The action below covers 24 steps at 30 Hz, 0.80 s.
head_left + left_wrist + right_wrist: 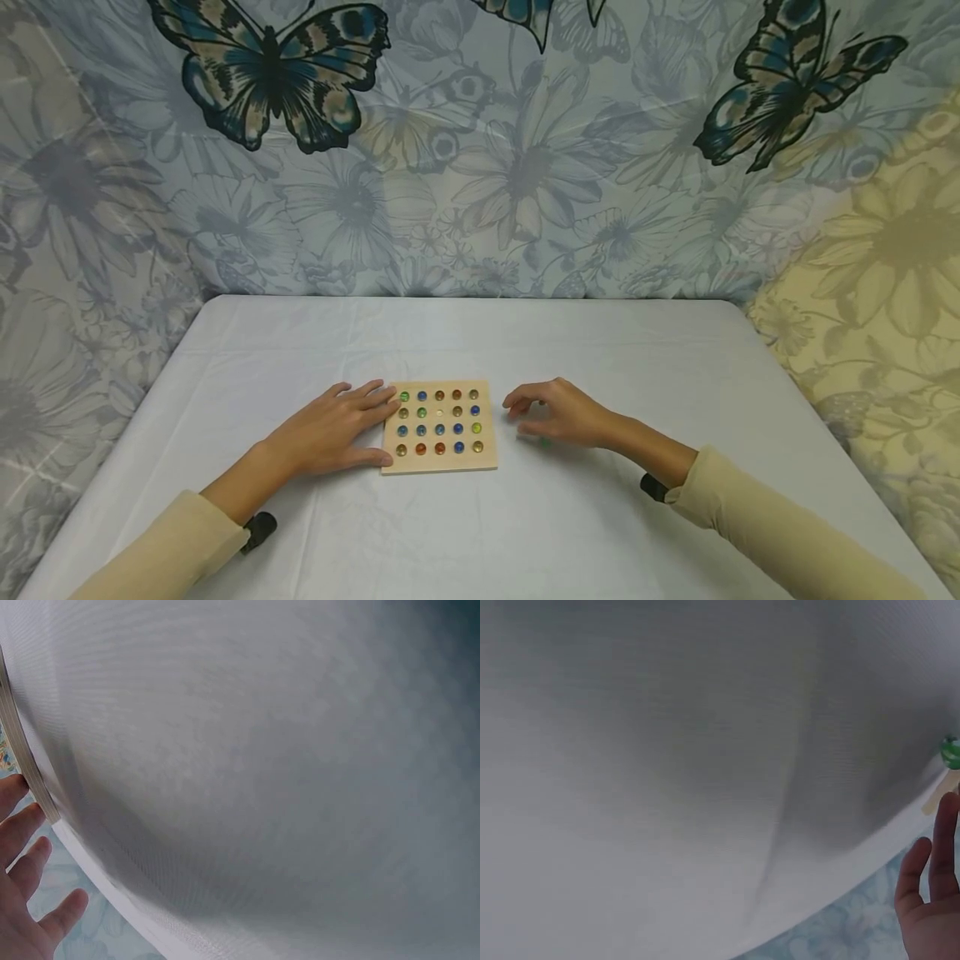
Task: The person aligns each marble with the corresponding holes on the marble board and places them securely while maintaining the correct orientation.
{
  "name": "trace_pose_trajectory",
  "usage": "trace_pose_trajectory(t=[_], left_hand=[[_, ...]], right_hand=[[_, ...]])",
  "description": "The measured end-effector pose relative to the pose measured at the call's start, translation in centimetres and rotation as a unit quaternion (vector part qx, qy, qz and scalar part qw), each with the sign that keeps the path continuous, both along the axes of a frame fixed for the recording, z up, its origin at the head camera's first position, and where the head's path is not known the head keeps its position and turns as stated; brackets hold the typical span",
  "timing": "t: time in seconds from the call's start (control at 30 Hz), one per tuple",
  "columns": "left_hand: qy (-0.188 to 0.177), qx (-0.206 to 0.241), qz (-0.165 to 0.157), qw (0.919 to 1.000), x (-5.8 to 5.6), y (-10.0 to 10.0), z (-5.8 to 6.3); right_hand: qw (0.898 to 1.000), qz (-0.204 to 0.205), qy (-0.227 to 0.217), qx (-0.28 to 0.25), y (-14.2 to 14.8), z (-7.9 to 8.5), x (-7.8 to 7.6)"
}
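Note:
A light wooden board (431,462) with rows of coloured glass marbles (458,429) in its hollows lies flat on the table. One hollow (439,412) in the second row from the back looks pale, like the bare wood. My left hand (330,429) rests along the board's left side, fingers spread, fingertips on the rim; the left wrist view shows them at the board's edge (26,750). To the right of the board hovers my right hand (562,412), fingers loosely bent and thumb apart. A green marble (950,752) is just beyond its fingertips, on the cloth and partly hidden.
A white cloth (600,342) covers the table, with rounded corners at the back. Behind it and along both sides hangs fabric printed with flowers and butterflies (273,75). Dark wrist cameras (260,532) sit below the beige sleeves (176,537).

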<state>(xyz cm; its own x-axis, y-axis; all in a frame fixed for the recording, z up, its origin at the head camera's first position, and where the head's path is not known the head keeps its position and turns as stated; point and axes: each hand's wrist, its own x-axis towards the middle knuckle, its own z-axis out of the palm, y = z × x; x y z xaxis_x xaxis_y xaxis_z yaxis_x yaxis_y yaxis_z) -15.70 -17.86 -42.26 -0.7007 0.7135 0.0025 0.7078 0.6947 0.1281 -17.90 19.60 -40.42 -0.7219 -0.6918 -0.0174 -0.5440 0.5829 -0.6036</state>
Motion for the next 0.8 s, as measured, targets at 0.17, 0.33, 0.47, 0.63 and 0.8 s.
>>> trace_pose_trajectory(t=[0.17,0.33,0.47,0.63,0.8], left_hand=[[0.001,-0.003,0.001,1.0000,0.0,0.1,0.0],[0.003,-0.003,0.000,1.0000,0.0,0.1,0.1],[0.000,-0.003,0.002,1.0000,0.0,0.1,0.1],[-0.003,-0.005,0.005,1.0000,0.1,0.1,0.1],[-0.006,-0.004,0.006,1.0000,0.1,0.1,0.1]], right_hand=[[1.000,-0.003,-0.009,0.004,1.4,-0.1,0.5],[1.000,0.010,-0.008,-0.005,2.7,-0.6,0.8],[1.000,0.017,-0.007,-0.008,3.2,-0.9,0.9],[1.000,0.020,-0.016,-0.010,3.6,-1.4,1.0],[1.000,0.023,-0.014,-0.015,3.7,-1.6,1.0]])
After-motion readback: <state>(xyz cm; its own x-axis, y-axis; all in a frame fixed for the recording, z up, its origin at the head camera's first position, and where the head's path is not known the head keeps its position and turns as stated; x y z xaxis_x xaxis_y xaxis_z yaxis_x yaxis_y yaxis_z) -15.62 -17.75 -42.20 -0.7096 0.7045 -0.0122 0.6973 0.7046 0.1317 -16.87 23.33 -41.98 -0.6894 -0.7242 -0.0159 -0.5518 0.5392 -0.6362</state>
